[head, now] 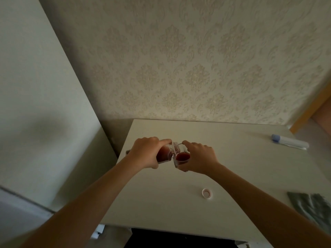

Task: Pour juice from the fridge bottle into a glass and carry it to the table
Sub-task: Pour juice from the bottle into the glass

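Two grips: left hand (147, 152) tilts bottle (163, 154) mouth-rightward over glass (181, 159) held by right hand (200, 158).

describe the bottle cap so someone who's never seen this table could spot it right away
Start at the pale table against the patterned wall. Come toward the near edge from the right hand that holds the glass: the bottle cap lies alone there, open side up. It is small, round and whitish-pink, unlike the grey cloth further right.

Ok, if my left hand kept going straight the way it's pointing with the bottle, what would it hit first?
Probably the glass: the left hand tips the bottle rightward at its rim, and the right hand holds it just beyond.
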A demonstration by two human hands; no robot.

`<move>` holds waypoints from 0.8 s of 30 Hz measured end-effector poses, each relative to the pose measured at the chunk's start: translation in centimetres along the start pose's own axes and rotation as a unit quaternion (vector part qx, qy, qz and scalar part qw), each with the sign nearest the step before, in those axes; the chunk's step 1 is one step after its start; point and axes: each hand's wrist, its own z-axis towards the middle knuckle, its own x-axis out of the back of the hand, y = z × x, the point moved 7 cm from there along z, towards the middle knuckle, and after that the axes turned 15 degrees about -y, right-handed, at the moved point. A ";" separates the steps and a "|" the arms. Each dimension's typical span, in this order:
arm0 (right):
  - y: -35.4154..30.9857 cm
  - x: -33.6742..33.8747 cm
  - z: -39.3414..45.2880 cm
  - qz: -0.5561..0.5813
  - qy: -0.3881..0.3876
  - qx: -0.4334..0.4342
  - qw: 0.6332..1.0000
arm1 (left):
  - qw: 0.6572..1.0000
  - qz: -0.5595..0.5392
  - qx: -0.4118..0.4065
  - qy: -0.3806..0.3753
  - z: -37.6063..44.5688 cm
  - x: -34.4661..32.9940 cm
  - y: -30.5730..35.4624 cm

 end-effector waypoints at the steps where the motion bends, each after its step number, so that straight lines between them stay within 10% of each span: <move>1: 0.1 0.0 0.0 0.004 0.001 0.000 1.000 | 1.000 -0.014 0.001 0.005 0.0 -0.1 -0.2; 16: 3.1 -4.6 0.7 0.170 -0.017 -0.058 0.984 | 0.870 -0.471 0.046 0.140 -1.0 -8.7 -4.0; 24: 4.4 -11.6 1.7 0.242 -0.061 -0.092 0.964 | 0.840 -0.528 0.054 0.116 -0.1 -13.5 -3.1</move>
